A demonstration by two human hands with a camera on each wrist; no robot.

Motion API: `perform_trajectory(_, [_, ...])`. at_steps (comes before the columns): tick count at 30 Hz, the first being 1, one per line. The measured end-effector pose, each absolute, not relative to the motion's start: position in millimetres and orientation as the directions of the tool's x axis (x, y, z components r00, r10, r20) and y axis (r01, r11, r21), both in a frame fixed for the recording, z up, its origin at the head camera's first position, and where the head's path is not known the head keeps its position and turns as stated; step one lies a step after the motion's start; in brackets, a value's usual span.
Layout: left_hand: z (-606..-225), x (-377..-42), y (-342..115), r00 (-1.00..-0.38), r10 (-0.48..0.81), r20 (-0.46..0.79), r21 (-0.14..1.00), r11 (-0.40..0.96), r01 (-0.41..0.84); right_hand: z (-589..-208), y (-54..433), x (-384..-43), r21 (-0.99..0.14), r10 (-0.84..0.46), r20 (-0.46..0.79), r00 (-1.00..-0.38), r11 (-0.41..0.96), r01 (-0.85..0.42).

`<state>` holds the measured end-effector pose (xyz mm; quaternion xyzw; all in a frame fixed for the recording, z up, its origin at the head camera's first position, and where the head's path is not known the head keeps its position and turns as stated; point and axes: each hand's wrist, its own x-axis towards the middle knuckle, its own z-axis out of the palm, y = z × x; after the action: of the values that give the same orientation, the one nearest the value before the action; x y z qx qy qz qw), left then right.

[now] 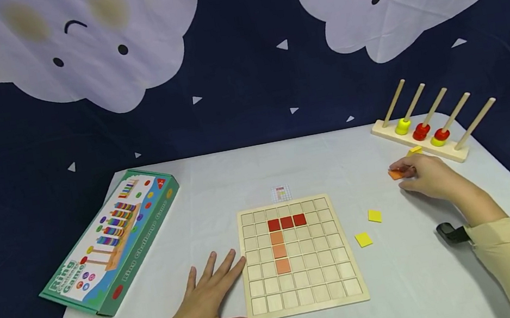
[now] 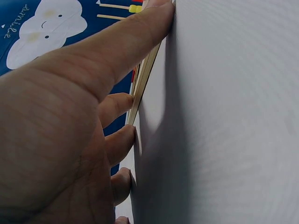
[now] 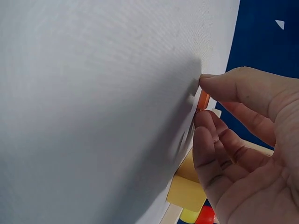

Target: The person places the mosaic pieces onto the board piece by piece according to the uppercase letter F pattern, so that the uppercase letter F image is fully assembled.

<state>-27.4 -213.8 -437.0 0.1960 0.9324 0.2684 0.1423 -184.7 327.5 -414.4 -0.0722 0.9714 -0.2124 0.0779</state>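
My right hand (image 1: 428,177) pinches an orange square tile (image 1: 396,175) between thumb and fingers, low over the white table at the right. In the right wrist view the edge of that tile (image 3: 203,100) shows between the fingertips. My left hand (image 1: 202,304) lies spread flat on the table, thumb and fingertip at the left edge of the wooden grid board (image 1: 303,283). On the board, three red tiles (image 1: 286,223) form a row, and three orange tiles (image 1: 280,251) run down a column beneath its left end.
Two yellow tiles (image 1: 364,240) lie right of the board, and another yellow piece (image 1: 414,150) sits just beyond my right hand. Behind it stands a wooden peg rack (image 1: 456,151) with red and yellow rings. A small pattern card (image 1: 281,193) lies behind the board; a game box (image 1: 114,240) is at left.
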Motion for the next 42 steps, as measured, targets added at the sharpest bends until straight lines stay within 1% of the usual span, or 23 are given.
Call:
perform_trajectory(23, [-437.1,-28.0,-213.3,-0.883,0.441,-0.162,0.541,0.788,0.294,-422.2,335.0,-193.1,-0.509,-0.111,-0.133,-0.985,0.860,-0.029])
perform_trajectory(42, [-436.8,-27.0,-213.1,-0.883,0.440,-0.163,0.546,0.786,0.291,-421.6,330.9,-190.4,-0.495,-0.103,-0.096,-0.990,0.868,-0.042])
